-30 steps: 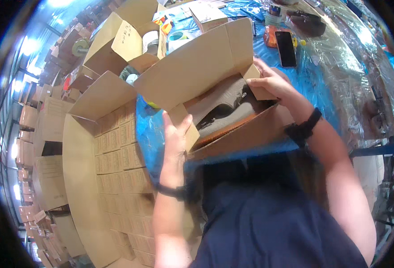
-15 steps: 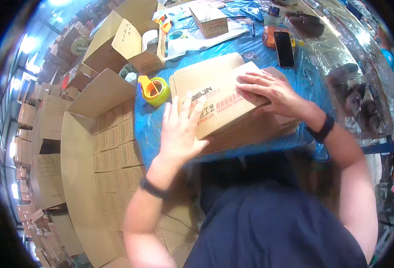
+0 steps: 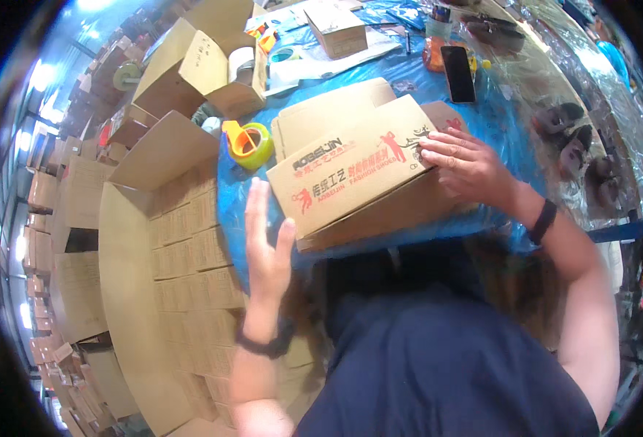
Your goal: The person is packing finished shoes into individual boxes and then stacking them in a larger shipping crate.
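Note:
A brown cardboard shoebox [image 3: 361, 171] with red and black print lies closed and at a slant near the front edge of the blue-covered table [image 3: 241, 193]. My right hand [image 3: 471, 166] lies on its right end, fingers stretched together across the lid. Off the box's left end, my left hand [image 3: 269, 251] is raised and open, thumb apart from the fingers, holding nothing. Flat brown cardboard [image 3: 328, 116] lies behind the box. Left of that cardboard is a roll of yellow-green tape [image 3: 261, 149] with an orange dispenser [image 3: 235, 135].
A big open carton [image 3: 128, 291] with rows of brown boxes stands left of the table. Farther back are a black phone [image 3: 458, 75], a small box [image 3: 336, 33] and an open carton [image 3: 226, 76]. Shoes [image 3: 573, 146] lie on clear plastic at the right.
My left hand has come off the lid and moved left and down, uncovering the box's left end. My right hand has shifted slightly right and stays on the box.

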The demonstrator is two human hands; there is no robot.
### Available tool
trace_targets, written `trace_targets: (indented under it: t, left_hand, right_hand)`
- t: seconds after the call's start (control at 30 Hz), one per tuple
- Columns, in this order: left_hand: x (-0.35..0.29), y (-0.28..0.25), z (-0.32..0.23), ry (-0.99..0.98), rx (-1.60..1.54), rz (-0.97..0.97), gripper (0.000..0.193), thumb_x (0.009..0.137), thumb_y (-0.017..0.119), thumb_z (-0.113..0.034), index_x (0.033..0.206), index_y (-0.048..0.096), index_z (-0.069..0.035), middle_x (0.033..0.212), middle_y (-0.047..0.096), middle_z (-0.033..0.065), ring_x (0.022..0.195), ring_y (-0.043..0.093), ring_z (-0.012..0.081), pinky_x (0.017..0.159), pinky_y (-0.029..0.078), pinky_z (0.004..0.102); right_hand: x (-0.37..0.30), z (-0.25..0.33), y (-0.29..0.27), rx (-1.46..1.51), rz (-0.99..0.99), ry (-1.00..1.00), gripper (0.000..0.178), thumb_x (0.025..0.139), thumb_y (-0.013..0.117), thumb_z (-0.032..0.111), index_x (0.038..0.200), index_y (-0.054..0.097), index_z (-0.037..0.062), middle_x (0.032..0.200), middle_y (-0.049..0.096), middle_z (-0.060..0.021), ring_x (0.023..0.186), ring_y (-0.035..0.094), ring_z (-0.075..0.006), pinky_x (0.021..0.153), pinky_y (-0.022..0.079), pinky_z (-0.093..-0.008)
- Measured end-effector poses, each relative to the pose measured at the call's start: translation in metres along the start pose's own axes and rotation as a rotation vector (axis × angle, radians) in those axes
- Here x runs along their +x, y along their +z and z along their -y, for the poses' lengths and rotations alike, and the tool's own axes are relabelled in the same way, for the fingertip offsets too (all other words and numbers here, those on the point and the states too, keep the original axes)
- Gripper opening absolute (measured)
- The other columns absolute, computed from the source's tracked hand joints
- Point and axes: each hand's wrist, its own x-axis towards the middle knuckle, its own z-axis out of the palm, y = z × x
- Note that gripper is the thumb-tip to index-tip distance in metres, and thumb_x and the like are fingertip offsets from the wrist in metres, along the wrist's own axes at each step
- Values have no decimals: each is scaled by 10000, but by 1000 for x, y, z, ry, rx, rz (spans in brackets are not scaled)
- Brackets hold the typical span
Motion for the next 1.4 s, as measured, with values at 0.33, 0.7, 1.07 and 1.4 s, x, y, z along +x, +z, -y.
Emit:
trace_targets:
  t: [0.33,0.7,1.07,1.4]
  left_hand:
    - [-70,3,-10,-591,-1230,-113,770,928,690,-324,1543,290,-90,1552,355,68,1456,284,227,1205,219,425]
    - [-305,-284,-62,-748,1172,-678,1033,625,877,-408,1472,391,-71,1318,501,206,1256,433,401,1057,355,518]
    - [-510,-409,89,-1422,611,-284,1091,579,894,-382,1496,391,-69,1415,466,196,1351,407,364,1125,340,434]
    - [-547,-409,115,-1387,703,-315,1038,637,881,-362,1477,378,-18,1406,445,225,1334,423,376,1103,372,455]
  right_hand:
    - [62,90,7,1002,-246,428,789,836,730,184,1503,350,1,1482,447,-128,1421,368,-251,1188,249,-398]
    - [118,162,73,612,299,64,191,868,581,-103,984,699,-9,1004,718,-132,814,695,-210,744,554,-315]
    - [140,211,91,371,478,14,158,795,601,-84,900,684,1,853,686,-143,728,678,-240,681,533,-339]
    - [148,223,94,305,591,120,113,827,597,-51,912,662,-14,841,667,-151,797,670,-314,730,512,-363]
